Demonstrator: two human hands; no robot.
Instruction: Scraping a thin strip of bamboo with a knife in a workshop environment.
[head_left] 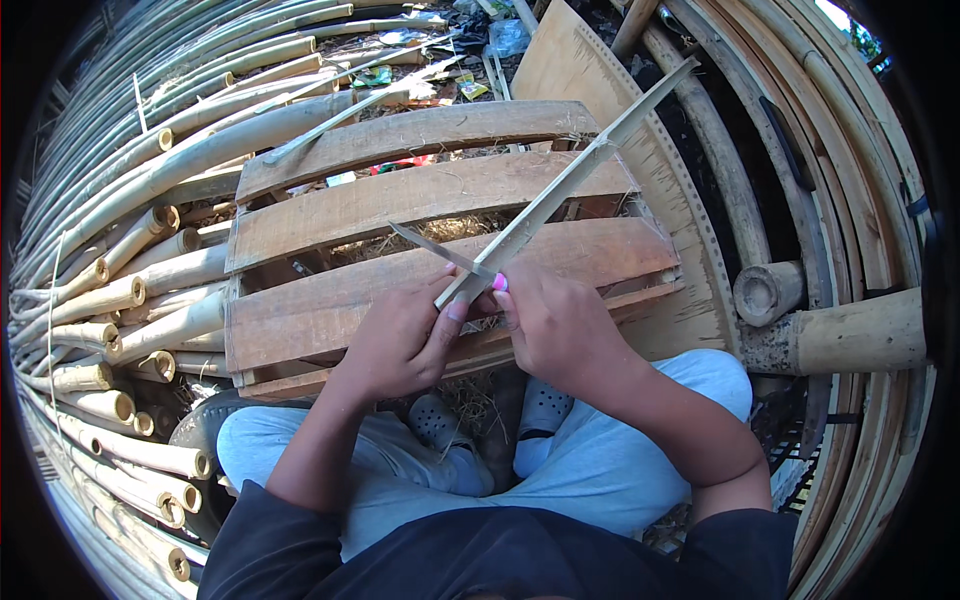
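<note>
I am sitting with my knees apart over a low wooden slat crate [330,300], and both my hands are meeting just above its near edge. My left hand [400,340] is closing around the lower end of a long split bamboo strip [570,185], thumb pressing on its near tip; the strip is running up and to the right, well past the crate's far corner. My right hand [560,325] is clenching around a knife whose pink handle end [499,282] is just peeking out above my fingers. The knife blade [435,248] is pointing up and to the left, crossing the strip close to where my left thumb is sitting, and touching it there. A heap of cut bamboo poles [120,300] is lying to my left, their open ends facing me. Thicker bamboo stubs [770,292] are lying to my right, beside a bent board [680,220]. My grey clogs [440,420] are showing between my legs.
</note>
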